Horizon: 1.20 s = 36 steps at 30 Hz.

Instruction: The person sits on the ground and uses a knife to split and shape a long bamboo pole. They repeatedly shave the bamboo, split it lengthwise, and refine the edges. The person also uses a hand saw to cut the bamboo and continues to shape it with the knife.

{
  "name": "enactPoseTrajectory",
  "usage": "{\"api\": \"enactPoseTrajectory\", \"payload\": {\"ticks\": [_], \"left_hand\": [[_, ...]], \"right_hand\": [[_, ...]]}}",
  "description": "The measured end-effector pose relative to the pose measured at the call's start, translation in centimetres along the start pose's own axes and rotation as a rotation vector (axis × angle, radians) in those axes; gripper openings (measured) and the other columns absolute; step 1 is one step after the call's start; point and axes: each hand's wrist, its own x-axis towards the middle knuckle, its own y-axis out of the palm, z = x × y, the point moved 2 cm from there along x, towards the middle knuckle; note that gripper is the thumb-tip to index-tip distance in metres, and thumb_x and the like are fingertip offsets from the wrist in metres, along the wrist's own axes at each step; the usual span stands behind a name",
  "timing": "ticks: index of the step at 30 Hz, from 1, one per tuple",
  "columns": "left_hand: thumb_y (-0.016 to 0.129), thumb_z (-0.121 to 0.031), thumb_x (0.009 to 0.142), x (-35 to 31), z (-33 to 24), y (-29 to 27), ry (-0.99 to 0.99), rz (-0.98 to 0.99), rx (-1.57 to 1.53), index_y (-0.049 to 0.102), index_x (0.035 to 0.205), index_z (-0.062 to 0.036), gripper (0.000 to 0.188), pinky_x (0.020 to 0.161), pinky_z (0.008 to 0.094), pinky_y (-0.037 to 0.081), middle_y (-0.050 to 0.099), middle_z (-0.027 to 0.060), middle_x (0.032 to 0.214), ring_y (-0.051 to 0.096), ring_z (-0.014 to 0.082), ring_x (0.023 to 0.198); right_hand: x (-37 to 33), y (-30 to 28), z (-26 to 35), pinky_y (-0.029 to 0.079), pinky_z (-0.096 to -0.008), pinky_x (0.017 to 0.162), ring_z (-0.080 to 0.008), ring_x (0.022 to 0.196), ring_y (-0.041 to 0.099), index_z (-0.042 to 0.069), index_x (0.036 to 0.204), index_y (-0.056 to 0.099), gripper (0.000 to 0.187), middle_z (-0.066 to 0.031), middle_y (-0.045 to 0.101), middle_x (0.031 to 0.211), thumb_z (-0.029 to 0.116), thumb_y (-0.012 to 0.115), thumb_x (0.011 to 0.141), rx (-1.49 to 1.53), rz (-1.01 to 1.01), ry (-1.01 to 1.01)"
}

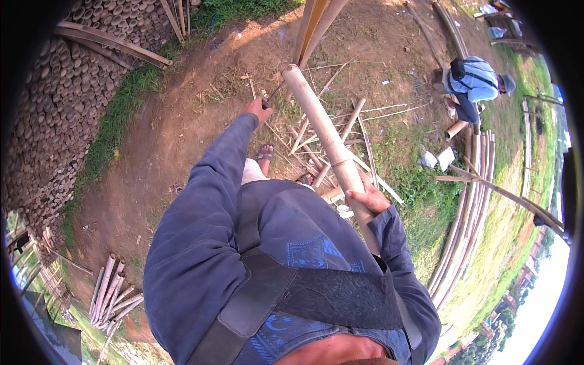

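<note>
A long pale bamboo pole (326, 132) slants from my right side up to the base of some split bamboo uprights (311, 33). My right hand (370, 198) is wrapped round its near part, the thumb lying across the top. Out to the left, my left hand (258, 110) grips the dark handle of a knife (277, 91). Its thin blade points at the pole's far end; whether they touch I cannot tell. Bamboo offcuts and split strips (351, 118) lie scattered on the ground beneath the pole, near my sandalled feet (264, 153).
A big stack of cut bamboo (79, 103) fills the left side. More poles (111, 292) lie in a bundle at the lower left. On the right, a person in a light blue shirt (477, 79) bends over bamboo, near long poles (471, 213) and white bags (437, 159).
</note>
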Motion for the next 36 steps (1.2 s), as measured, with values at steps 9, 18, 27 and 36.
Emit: {"api": "enactPoseTrajectory", "payload": {"ticks": [9, 18, 27, 36], "left_hand": [[0.073, -0.049, 0.086, 1.8, -2.0, 0.7, -0.111, -0.134, 0.075, 0.071, 0.118, -0.0063, 0.053, 0.091, 0.0463, 0.054, 0.074, 0.0173, 0.109, 0.07, 0.036, 0.104], [0.073, -0.047, 0.087, 1.7, -0.9, 1.5, -0.107, -0.209, 0.124, 0.074, 0.097, -0.0069, 0.041, 0.078, 0.0488, 0.056, 0.075, 0.0165, 0.091, 0.071, 0.0386, 0.089], [0.072, -0.042, 0.088, -1.1, 1.1, 2.4, -0.222, -0.101, 0.24, 0.076, 0.104, -0.0124, 0.034, 0.091, 0.0485, 0.054, 0.074, 0.0176, 0.106, 0.069, 0.0382, 0.105], [0.071, -0.039, 0.089, -0.4, 0.0, 1.2, -0.241, -0.082, 0.225, 0.075, 0.107, -0.0112, 0.033, 0.092, 0.0506, 0.053, 0.074, 0.0186, 0.109, 0.069, 0.0383, 0.106]], "right_hand": [[-9.9, -2.7, 10.0, 0.054, -0.0328, 0.082, -0.0171, 0.091, 0.065, 0.003, 0.147, 0.031, 0.077, -0.0115, 0.059, 0.112, 0.024, 0.077, 0.088, 0.018, -0.358, -0.494], [12.4, -3.9, 20.9, 0.057, -0.0475, 0.089, -0.0349, 0.099, 0.066, 0.005, 0.143, 0.03, 0.089, -0.0211, 0.048, 0.121, 0.029, 0.085, 0.077, -0.607, -0.878, -1.028], [26.1, -6.7, 7.2, 0.049, -0.0479, 0.099, -0.042, 0.112, 0.061, 0.003, 0.147, 0.034, 0.091, -0.0273, 0.049, 0.13, 0.038, 0.081, 0.078, -0.834, -0.384, -0.302], [13.2, -5.1, 17.3, 0.05, -0.0346, 0.094, -0.0203, 0.111, 0.059, 0.003, 0.149, 0.033, 0.084, -0.016, 0.055, 0.127, 0.036, 0.08, 0.088, -0.187, -0.261, -0.676]]}}
